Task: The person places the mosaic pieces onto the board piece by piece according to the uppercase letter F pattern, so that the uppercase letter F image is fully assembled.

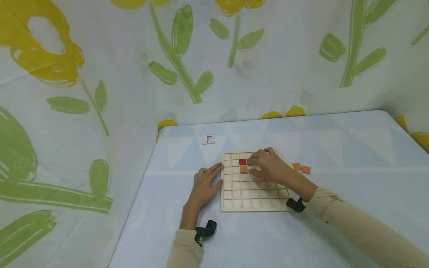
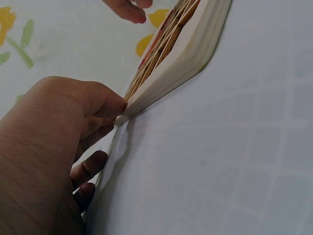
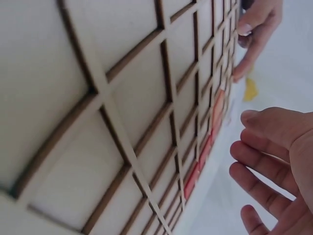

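Note:
A square wooden board with a raised grid lies on the table. In its upper part a red tile sits in one cell, with an orange tile in the cell below it. More red tiles show along that row in the right wrist view. My right hand is over the board just right of these tiles, partly covering the row. Its fingers are loosely bent, and nothing shows between them in the right wrist view. My left hand rests at the board's left edge, thumb and fingertips touching the rim.
Loose orange tiles and a partly hidden yellow tile lie right of the board, behind my right wrist. A small printed grid card lies beyond the board's upper left corner. A flowered cloth hangs behind the table and at its left.

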Action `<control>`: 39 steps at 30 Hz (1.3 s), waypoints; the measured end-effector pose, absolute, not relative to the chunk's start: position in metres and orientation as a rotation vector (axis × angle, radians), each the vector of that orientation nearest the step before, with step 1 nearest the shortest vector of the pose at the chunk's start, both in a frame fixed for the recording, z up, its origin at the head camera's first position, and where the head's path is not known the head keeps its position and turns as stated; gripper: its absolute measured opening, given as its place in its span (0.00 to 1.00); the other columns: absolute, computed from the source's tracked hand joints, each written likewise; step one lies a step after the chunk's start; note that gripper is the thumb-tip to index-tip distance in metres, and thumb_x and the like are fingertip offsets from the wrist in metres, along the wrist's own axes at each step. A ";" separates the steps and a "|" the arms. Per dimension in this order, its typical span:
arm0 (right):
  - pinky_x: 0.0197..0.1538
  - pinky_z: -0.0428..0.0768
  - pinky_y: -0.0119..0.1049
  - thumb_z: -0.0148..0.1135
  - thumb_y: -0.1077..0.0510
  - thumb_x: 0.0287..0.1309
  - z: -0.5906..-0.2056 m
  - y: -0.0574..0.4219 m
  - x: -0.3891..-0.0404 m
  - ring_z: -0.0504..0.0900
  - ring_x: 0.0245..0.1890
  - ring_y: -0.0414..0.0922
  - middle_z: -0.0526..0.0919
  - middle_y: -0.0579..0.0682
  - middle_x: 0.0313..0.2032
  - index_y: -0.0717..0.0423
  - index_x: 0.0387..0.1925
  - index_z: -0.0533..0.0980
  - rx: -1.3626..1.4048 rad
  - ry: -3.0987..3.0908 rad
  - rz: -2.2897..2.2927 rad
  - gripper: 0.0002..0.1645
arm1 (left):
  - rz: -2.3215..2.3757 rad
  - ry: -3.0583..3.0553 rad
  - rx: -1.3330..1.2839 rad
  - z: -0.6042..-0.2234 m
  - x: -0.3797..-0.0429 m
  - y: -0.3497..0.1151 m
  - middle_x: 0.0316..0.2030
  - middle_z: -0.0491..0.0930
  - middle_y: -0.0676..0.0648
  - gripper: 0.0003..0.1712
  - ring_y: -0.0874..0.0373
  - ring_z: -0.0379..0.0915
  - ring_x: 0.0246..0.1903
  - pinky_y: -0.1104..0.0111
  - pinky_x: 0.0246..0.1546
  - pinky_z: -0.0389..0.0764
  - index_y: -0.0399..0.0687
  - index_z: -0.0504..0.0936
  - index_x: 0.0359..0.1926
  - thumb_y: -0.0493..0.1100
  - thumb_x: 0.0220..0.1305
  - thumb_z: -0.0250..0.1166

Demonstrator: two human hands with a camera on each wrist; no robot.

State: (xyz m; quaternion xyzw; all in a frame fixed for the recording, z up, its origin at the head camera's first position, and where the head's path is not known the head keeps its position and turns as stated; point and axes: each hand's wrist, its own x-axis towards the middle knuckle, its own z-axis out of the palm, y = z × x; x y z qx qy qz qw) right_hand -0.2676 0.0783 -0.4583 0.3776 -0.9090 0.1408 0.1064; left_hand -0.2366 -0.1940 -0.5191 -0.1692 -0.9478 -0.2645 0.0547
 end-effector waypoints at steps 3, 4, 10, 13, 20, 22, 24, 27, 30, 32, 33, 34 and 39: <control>0.53 0.71 0.54 0.75 0.59 0.53 -0.455 0.087 -0.264 0.81 0.45 0.49 0.85 0.48 0.42 0.55 0.42 0.86 1.117 -2.671 0.442 0.13 | -0.798 -2.883 -0.520 -0.520 -0.236 -0.194 0.72 0.65 0.58 0.31 0.53 0.66 0.54 0.52 0.57 0.62 0.56 0.71 0.72 0.49 0.69 0.59; 0.53 0.72 0.53 0.75 0.59 0.53 -0.455 0.090 -0.263 0.81 0.45 0.49 0.85 0.49 0.42 0.55 0.42 0.86 1.118 -2.667 0.443 0.13 | -0.793 -2.885 -0.518 -0.520 -0.236 -0.194 0.72 0.65 0.58 0.31 0.53 0.66 0.54 0.52 0.57 0.62 0.57 0.71 0.72 0.50 0.69 0.59; 0.54 0.71 0.55 0.75 0.60 0.53 -0.452 0.109 -0.254 0.81 0.49 0.52 0.86 0.50 0.43 0.56 0.42 0.85 1.091 -2.655 0.461 0.13 | -0.816 -2.866 -0.505 -0.522 -0.236 -0.193 0.71 0.66 0.58 0.31 0.52 0.66 0.54 0.51 0.57 0.62 0.56 0.72 0.71 0.49 0.68 0.60; 0.54 0.71 0.55 0.75 0.60 0.52 -0.451 0.118 -0.248 0.81 0.49 0.53 0.86 0.51 0.43 0.56 0.41 0.85 1.060 -2.675 0.483 0.13 | -0.811 -2.863 -0.510 -0.524 -0.236 -0.193 0.72 0.65 0.58 0.31 0.53 0.66 0.53 0.51 0.57 0.62 0.56 0.71 0.71 0.49 0.68 0.60; 0.57 0.68 0.56 0.74 0.60 0.55 -0.450 0.142 -0.234 0.80 0.51 0.53 0.85 0.50 0.46 0.55 0.44 0.85 0.961 -2.767 0.522 0.13 | -0.818 -2.866 -0.499 -0.523 -0.236 -0.192 0.72 0.65 0.58 0.30 0.53 0.65 0.53 0.51 0.58 0.61 0.56 0.72 0.71 0.48 0.68 0.59; 0.57 0.68 0.56 0.73 0.60 0.55 -0.452 0.150 -0.231 0.79 0.52 0.53 0.85 0.50 0.46 0.54 0.44 0.85 0.927 -2.789 0.523 0.13 | -0.817 -2.863 -0.502 -0.522 -0.235 -0.192 0.71 0.66 0.58 0.31 0.53 0.65 0.54 0.51 0.57 0.62 0.56 0.72 0.71 0.48 0.68 0.60; 0.57 0.68 0.56 0.74 0.60 0.55 -0.454 0.157 -0.228 0.79 0.52 0.53 0.85 0.50 0.46 0.54 0.44 0.85 0.901 -2.793 0.532 0.13 | -0.809 -2.866 -0.504 -0.522 -0.235 -0.193 0.71 0.66 0.58 0.30 0.53 0.65 0.54 0.52 0.57 0.62 0.56 0.72 0.71 0.48 0.68 0.59; 0.57 0.67 0.56 0.74 0.60 0.54 -0.456 0.166 -0.224 0.80 0.51 0.53 0.85 0.49 0.45 0.54 0.43 0.85 0.872 -2.790 0.549 0.13 | -0.803 -2.869 -0.499 -0.520 -0.235 -0.193 0.71 0.66 0.59 0.30 0.53 0.66 0.54 0.52 0.57 0.62 0.56 0.72 0.71 0.48 0.68 0.59; 0.57 0.66 0.55 0.74 0.60 0.54 -0.458 0.175 -0.220 0.79 0.51 0.53 0.85 0.49 0.45 0.53 0.43 0.85 0.842 -2.793 0.565 0.13 | -0.806 -2.872 -0.494 -0.520 -0.235 -0.192 0.72 0.65 0.59 0.30 0.53 0.66 0.54 0.51 0.58 0.62 0.57 0.72 0.71 0.49 0.69 0.59; 0.57 0.66 0.55 0.75 0.60 0.53 -0.460 0.180 -0.218 0.79 0.51 0.53 0.85 0.49 0.45 0.53 0.43 0.85 0.842 -2.782 0.565 0.13 | -0.806 -2.870 -0.496 -0.520 -0.235 -0.192 0.71 0.66 0.59 0.30 0.53 0.66 0.54 0.51 0.57 0.62 0.57 0.72 0.71 0.49 0.68 0.59; 0.57 0.66 0.55 0.75 0.60 0.53 -0.461 0.182 -0.217 0.80 0.51 0.53 0.85 0.49 0.45 0.53 0.42 0.85 0.844 -2.775 0.561 0.13 | -0.805 -2.870 -0.497 -0.521 -0.236 -0.192 0.71 0.66 0.58 0.30 0.53 0.66 0.54 0.51 0.57 0.62 0.57 0.72 0.71 0.49 0.68 0.59; 0.57 0.66 0.55 0.76 0.60 0.52 -0.462 0.184 -0.216 0.80 0.51 0.53 0.85 0.49 0.45 0.53 0.42 0.85 0.844 -2.772 0.556 0.13 | -0.804 -2.874 -0.495 -0.521 -0.236 -0.192 0.71 0.66 0.58 0.30 0.53 0.66 0.54 0.51 0.58 0.62 0.57 0.72 0.71 0.49 0.68 0.59; 0.57 0.66 0.55 0.76 0.59 0.52 -0.466 0.190 -0.211 0.79 0.52 0.55 0.85 0.54 0.49 0.53 0.41 0.85 0.816 -2.790 0.546 0.13 | -0.806 -2.876 -0.491 -0.521 -0.236 -0.192 0.71 0.66 0.58 0.30 0.52 0.66 0.55 0.51 0.59 0.61 0.57 0.71 0.71 0.49 0.69 0.59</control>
